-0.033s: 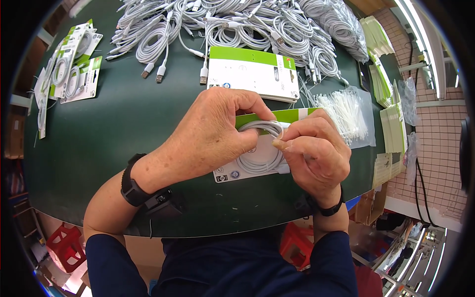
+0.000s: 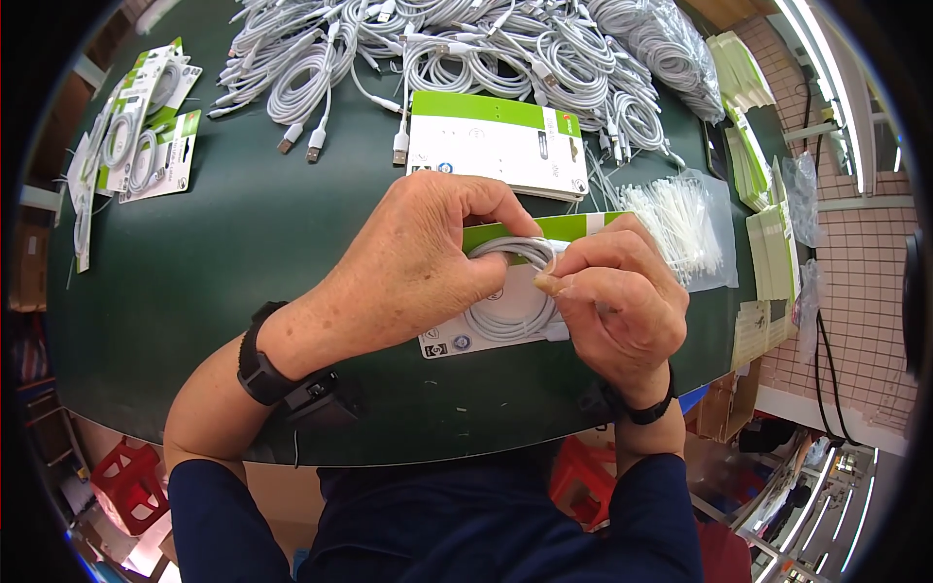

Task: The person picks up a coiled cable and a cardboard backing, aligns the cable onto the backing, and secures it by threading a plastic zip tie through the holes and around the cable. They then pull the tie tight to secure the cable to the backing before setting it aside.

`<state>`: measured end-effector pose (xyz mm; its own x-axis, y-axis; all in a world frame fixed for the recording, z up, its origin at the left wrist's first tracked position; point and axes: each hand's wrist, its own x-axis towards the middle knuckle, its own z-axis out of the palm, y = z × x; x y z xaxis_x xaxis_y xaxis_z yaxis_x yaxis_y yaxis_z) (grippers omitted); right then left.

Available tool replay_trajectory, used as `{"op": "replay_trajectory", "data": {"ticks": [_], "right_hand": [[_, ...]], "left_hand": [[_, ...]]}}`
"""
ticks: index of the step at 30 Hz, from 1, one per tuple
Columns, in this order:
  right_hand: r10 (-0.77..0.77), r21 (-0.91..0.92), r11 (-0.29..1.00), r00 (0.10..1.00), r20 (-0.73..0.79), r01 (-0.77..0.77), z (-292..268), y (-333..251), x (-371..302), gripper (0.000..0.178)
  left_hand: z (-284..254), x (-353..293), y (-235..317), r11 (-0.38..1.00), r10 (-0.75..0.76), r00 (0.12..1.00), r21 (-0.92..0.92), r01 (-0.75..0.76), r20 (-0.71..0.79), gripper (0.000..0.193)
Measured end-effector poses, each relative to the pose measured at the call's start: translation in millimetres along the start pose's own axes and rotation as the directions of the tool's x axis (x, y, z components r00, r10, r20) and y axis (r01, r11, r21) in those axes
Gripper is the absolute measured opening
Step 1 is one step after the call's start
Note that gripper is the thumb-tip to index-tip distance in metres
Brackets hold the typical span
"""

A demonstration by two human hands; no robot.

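A coiled light-grey charging cable [image 2: 513, 321] lies against a white-and-green packaging card [image 2: 442, 342] on the table in front of me. My left hand [image 2: 418, 248] grips the coil's upper left part between thumb and fingers, at the card's green edge. Close on its right, my right hand [image 2: 627, 296] is closed in a pinch at the coil's upper right. A thin white cable tie [image 2: 554, 264] loops at its fingertips; the pinched end is mostly hidden. Behind my hands lies a stack of the same cards [image 2: 486, 141]. A bag of white cable ties [image 2: 680, 228] sits just beyond my right hand.
A heap of coiled grey cables [image 2: 437, 49] spreads across the back of the dark green table [image 2: 253, 223]. Carded cables [image 2: 146, 136] are piled at the far left. More cards [image 2: 773, 253] line the right edge. Red stools [image 2: 131, 486] stand below.
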<state>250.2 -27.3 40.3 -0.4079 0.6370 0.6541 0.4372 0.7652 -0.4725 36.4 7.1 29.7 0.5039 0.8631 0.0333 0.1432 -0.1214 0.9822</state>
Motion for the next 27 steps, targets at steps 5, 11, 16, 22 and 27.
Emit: {"op": "replay_trajectory", "data": {"ticks": [5, 11, 16, 22, 27], "right_hand": [[-0.014, -0.002, 1.000, 1.000, 0.002, 0.014, 1.5, 1.8, -0.8, 0.029], [-0.118, -0.148, 0.980, 0.985, 0.122, 0.136, 1.6, 4.7, 1.0, 0.026], [-0.149, -0.202, 0.960, 0.965, 0.216, 0.193, -5.7, 4.2, 5.3, 0.026], [-0.139, -0.096, 0.985, 0.990, 0.038, 0.142, -7.3, 14.6, 7.5, 0.023], [0.212, 0.189, 0.971, 0.892, -0.400, -0.146, -30.6, 40.7, -4.7, 0.021]], "left_hand": [[-0.8, -0.9, 4.8, 0.998, -0.061, 0.998, -0.001, 0.061, 0.022, 0.028], [1.5, 0.6, -2.3, 0.998, -0.036, 0.999, -0.053, 0.038, 0.037, 0.028], [4.0, -0.2, 1.3, 0.996, -0.062, 0.996, -0.053, 0.065, 0.059, 0.028], [0.1, -1.4, 3.5, 1.000, -0.012, 1.000, 0.027, 0.012, 0.023, 0.026], [-2.3, 1.6, 7.9, 0.997, 0.041, 0.999, -0.070, -0.041, -0.005, 0.025]]}}
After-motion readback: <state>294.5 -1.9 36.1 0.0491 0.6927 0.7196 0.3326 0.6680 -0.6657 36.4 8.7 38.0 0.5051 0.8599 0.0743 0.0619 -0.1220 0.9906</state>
